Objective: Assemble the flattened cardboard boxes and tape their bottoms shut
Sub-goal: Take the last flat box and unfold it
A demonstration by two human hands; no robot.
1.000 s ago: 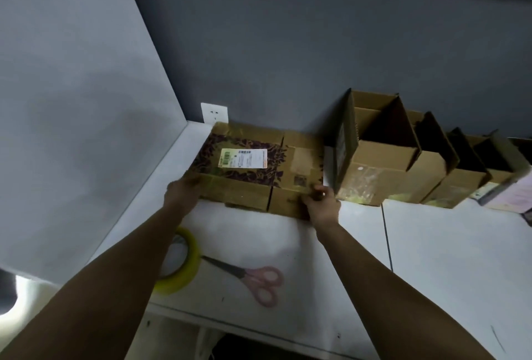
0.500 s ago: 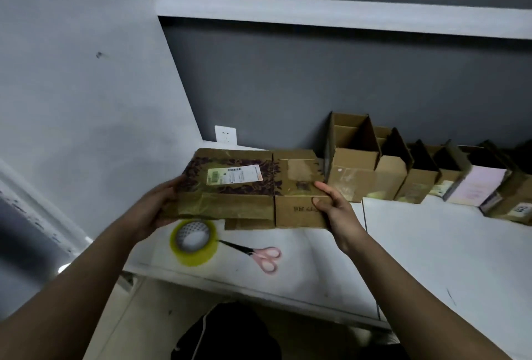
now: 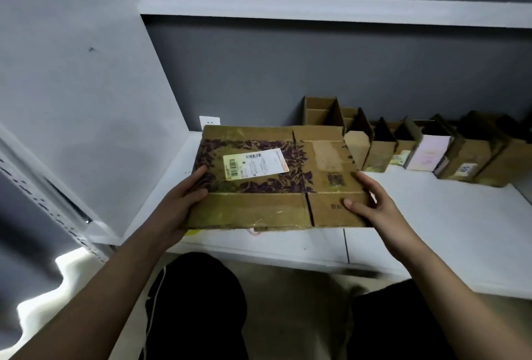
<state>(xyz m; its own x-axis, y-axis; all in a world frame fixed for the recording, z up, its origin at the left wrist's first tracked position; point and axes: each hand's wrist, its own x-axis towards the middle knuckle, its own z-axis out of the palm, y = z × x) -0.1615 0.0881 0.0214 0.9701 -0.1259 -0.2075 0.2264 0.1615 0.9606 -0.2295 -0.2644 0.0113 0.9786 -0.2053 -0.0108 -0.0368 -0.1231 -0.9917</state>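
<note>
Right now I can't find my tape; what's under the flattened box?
Under the flattened box, only a yellow sliver and a pink bit show on the table; the rest is covered.

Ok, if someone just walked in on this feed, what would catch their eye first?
The flattened cardboard box held up at centre, left hand and right hand gripping its ends, a white shipping label on its patterned face. Next, the row of assembled boxes along the dark wall on the white table.
</note>
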